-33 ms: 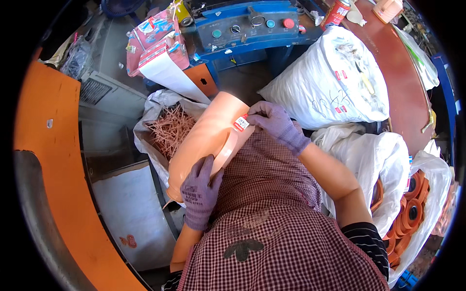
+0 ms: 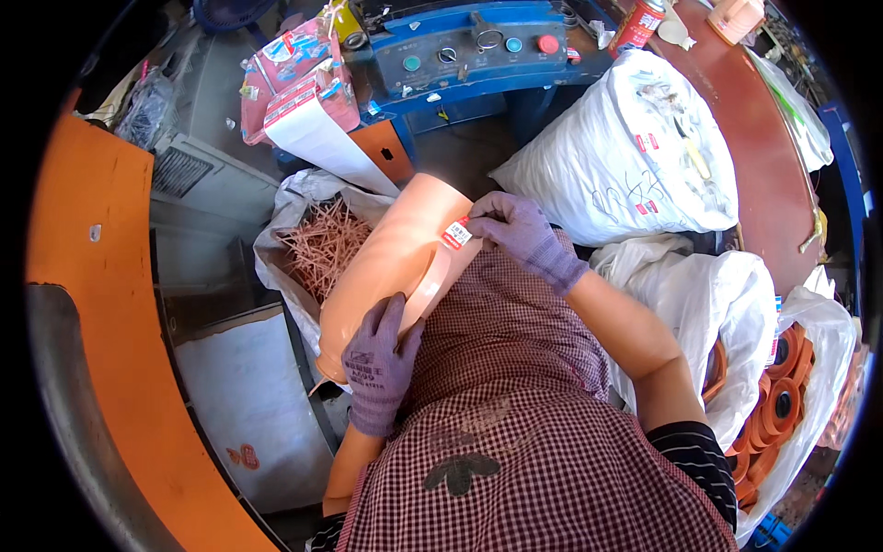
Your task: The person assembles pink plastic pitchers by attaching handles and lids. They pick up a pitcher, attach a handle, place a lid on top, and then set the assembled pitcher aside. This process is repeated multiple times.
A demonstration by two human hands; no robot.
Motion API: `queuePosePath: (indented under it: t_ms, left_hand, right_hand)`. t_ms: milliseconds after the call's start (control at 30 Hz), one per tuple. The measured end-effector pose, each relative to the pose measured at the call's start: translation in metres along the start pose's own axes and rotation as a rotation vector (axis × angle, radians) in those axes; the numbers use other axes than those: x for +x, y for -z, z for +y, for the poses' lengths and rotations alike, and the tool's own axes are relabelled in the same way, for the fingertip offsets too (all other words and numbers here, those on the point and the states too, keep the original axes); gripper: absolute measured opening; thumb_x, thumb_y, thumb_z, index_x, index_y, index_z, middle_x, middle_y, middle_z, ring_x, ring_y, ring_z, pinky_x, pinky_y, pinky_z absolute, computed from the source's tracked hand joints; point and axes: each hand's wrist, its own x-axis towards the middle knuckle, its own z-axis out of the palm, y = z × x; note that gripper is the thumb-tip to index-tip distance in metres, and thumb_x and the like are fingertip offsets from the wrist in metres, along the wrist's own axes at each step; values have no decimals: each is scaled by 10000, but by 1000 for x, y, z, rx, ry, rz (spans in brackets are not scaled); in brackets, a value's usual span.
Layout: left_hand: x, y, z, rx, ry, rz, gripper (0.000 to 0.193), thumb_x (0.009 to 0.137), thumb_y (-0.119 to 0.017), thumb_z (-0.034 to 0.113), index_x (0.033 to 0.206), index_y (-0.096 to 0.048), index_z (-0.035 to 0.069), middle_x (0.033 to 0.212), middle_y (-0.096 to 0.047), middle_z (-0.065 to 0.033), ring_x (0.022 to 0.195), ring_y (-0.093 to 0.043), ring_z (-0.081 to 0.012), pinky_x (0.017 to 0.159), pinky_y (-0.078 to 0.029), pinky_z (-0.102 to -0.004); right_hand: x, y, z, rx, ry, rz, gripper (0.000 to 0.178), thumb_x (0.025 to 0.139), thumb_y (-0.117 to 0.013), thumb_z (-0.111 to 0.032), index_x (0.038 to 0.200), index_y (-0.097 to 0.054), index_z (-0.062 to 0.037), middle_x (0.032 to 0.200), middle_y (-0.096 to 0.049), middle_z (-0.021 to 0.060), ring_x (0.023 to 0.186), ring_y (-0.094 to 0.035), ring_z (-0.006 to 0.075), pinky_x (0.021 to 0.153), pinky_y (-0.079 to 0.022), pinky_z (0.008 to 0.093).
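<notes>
A peach-coloured plastic jug [image 2: 386, 248] lies slanted across my lap, its wide end pointing away to the right. My left hand [image 2: 377, 368], in a purple-grey glove, is closed around the jug's near part, with fingers against the base of its handle [image 2: 429, 287]. At the far end, a small white and red sticker [image 2: 456, 234] rests against the jug's side. The gloved fingertips of my right hand [image 2: 526, 241] are pinched at the sticker's upper corner, touching the jug's edge.
Beyond the jug sits a sack of peach plastic scraps [image 2: 322, 248]. A sticker roll [image 2: 317, 138] trails a white strip from a pink box [image 2: 294, 69]. A blue machine panel [image 2: 469, 60] stands ahead. At right are a stuffed white sack [image 2: 598, 175] and bags of orange-brown parts [image 2: 768, 414].
</notes>
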Motion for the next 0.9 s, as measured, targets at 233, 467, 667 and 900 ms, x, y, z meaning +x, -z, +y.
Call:
queuePosePath:
  t_ms: [233, 467, 667, 900]
  left_hand:
    - [-3, -1, -4, -16, -41, 32, 427, 802, -755, 194, 1162, -640, -4, 1087, -663, -214, 981, -659, -359, 839, -531, -400]
    - [-4, 4, -7, -19, -11, 23, 441, 787, -758, 185, 1167, -636, -4, 1090, -664, -206, 983, -660, -356, 836, -533, -397]
    - [-2, 12, -24, -53, -21, 65, 437, 747, -792, 163, 1134, -659, 8, 1061, -680, -190, 946, -680, -340, 804, -549, -387]
    - [-20, 20, -48, -181, 36, 112, 495, 764, -769, 144, 1206, -608, -10, 1214, -619, -190, 1083, -625, -314, 907, -500, -393]
  right_hand:
    - [2, -5, 0, -143, -9, 17, 126, 860, -685, -93, 939, -642, -5, 765, -641, 50, 619, -589, 103, 575, -496, 254]
    - [-8, -8, -6, -671, 277, 263, 295, 787, -767, -208, 973, -603, -48, 745, -614, 79, 666, -624, 198, 617, -506, 324]
    - [3, 9, 6, -305, 302, 173, 659, 784, -789, -265, 1316, -494, -12, 1023, -613, 163, 937, -628, 222, 838, -521, 321]
    - [6, -32, -6, -367, 158, -51, 557, 712, -803, -440, 1008, -651, 7, 843, -667, 201, 776, -664, 288, 741, -510, 371]
